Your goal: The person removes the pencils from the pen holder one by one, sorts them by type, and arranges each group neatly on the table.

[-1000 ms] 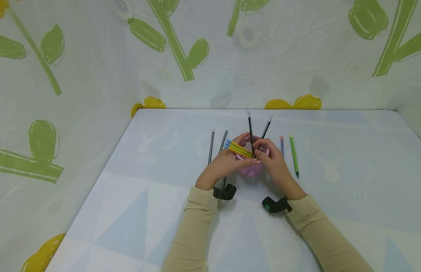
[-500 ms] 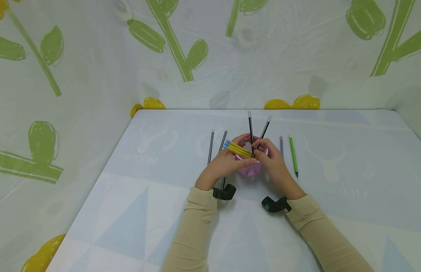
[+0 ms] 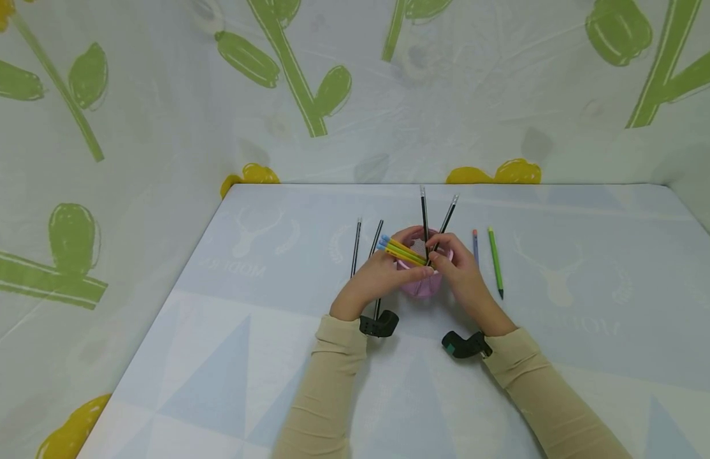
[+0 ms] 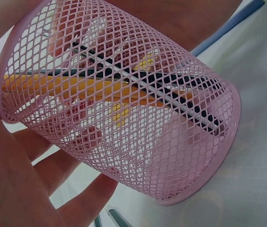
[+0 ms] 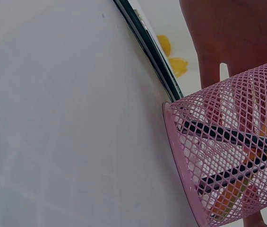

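Note:
My left hand (image 3: 380,275) holds a pink mesh pencil cup (image 3: 420,288) from its left side, thumb near the front rim. Yellow pencils (image 3: 402,250) with blue ends lean out of the cup over this hand. Two black pencils stand crossed inside, one black pencil (image 3: 424,213) nearly upright and the other tilted right. At the rim, my right hand (image 3: 459,271) has its thumb and forefinger together at the black pencils, seeming to pinch one. Through the mesh of the tilted cup (image 4: 138,104), the black pencils' lower ends reach its base.
Left of the cup lie a black pencil (image 3: 355,248) and another dark pencil (image 3: 376,237), partly behind the left hand. A green pencil (image 3: 496,262) and a blue pencil (image 3: 475,242) with an orange end lie to the right. A patterned curtain (image 3: 389,127) rises behind the table.
Hands and cup stay in place. The more upright black pencil's top has shifted very slightly right.

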The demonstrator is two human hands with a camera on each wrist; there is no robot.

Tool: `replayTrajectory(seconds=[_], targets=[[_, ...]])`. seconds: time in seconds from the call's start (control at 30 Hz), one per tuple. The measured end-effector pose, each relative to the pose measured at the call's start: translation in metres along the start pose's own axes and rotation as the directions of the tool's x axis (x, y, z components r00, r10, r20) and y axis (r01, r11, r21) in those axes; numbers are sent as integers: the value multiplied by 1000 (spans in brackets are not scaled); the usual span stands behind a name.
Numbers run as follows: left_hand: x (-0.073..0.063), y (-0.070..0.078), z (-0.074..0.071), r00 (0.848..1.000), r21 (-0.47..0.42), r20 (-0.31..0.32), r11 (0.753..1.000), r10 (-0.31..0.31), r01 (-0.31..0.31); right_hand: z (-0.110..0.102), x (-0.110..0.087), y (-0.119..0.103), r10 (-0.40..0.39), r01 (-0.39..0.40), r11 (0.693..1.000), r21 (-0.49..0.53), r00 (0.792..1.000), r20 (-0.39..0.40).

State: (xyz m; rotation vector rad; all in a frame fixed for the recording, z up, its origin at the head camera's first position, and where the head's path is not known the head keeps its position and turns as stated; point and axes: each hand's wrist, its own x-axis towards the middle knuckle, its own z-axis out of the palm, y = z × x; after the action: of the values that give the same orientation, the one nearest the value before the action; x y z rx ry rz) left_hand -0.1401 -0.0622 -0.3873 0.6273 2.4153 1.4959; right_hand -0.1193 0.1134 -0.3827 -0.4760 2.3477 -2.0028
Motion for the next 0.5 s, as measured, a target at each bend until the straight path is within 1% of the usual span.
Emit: replayTrajectory(seconds=[0.4,0.5], targets=[[-1,2,0,1000,13,-7,1000,-24,24,0,0,0,-1,1,1000,-6,1000,3],[0,1,0,1000,14,-7,1000,-20,20,-1,0,0,2,-2,1000,-5,1000,6]])
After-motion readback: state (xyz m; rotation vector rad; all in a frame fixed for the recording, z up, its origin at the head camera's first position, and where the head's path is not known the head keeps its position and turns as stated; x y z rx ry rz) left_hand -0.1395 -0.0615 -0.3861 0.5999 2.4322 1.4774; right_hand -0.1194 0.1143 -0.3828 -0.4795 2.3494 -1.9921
